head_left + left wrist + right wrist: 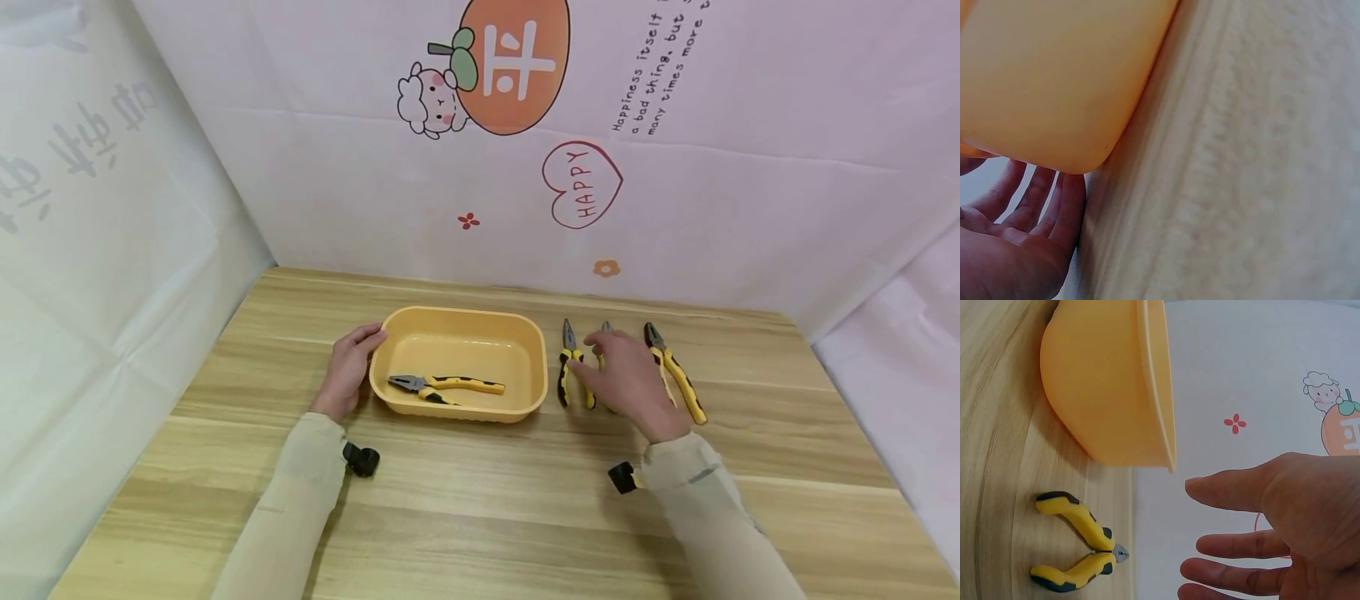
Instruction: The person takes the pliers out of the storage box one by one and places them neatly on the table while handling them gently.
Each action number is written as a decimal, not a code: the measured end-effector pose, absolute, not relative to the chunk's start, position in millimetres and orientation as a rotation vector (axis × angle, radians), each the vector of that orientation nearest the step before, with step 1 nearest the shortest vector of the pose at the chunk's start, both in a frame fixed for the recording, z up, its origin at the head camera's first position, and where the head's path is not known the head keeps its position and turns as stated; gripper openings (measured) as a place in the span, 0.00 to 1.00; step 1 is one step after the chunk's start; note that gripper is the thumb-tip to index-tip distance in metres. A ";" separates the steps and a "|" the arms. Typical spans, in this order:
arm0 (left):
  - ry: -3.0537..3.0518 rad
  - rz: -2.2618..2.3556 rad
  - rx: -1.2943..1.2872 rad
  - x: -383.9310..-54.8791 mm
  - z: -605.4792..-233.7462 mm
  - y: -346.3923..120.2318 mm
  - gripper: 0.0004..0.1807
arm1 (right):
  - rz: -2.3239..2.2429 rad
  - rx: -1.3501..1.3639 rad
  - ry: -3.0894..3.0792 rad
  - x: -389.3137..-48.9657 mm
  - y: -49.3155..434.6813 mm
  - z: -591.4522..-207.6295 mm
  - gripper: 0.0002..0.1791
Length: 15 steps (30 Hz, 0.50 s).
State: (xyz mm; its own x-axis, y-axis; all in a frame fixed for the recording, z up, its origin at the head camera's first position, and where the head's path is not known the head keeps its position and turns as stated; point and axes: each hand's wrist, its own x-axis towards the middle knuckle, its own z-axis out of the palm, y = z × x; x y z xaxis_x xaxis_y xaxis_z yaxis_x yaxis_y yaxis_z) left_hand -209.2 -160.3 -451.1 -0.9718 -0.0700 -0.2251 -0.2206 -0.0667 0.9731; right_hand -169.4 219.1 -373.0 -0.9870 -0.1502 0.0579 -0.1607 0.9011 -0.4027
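Note:
My left hand (347,371) holds the left end of a yellow-orange plastic basin (536,367), its thumb at the rim and fingers against the outer wall (1066,81). Inside the basin lie combination pliers (465,383) with yellow-and-black handles. My right hand (626,375), fingers extended and apart, hovers over the pliers right of the basin and holds nothing. Nearest the basin are long-nose pliers (570,337), their handles spread (1082,525). A middle pair of pliers (607,327) is mostly hidden under the hand. Further right are dark-headed pliers (686,385), partly covered by the hand.
Everything rests on a wood-grain table (480,500). A white printed cloth (337,192) hangs behind the table's back edge, and more cloth (112,250) hangs at the left. Each wrist carries a small black camera (362,460).

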 end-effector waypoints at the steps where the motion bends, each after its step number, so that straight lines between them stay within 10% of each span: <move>1: 2.075 2.195 -0.322 -209.4 -451.3 -160.5 0.23 | 0.646 0.259 -3.033 -170.1 218.0 -373.4 0.26; 15: 2.082 2.188 -0.311 -209.5 -452.3 -161.1 0.23 | 0.646 0.347 -3.056 -174.8 199.3 -371.5 0.26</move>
State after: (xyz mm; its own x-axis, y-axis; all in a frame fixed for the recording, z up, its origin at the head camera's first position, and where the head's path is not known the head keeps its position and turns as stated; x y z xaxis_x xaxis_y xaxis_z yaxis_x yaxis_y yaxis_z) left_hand -209.5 -161.1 -452.3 -0.9735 -0.0642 -0.2195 -0.2161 -0.0568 0.9747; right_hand -174.8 199.3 -371.5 -0.9756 -0.2151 0.0446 -0.2147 0.8909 -0.4002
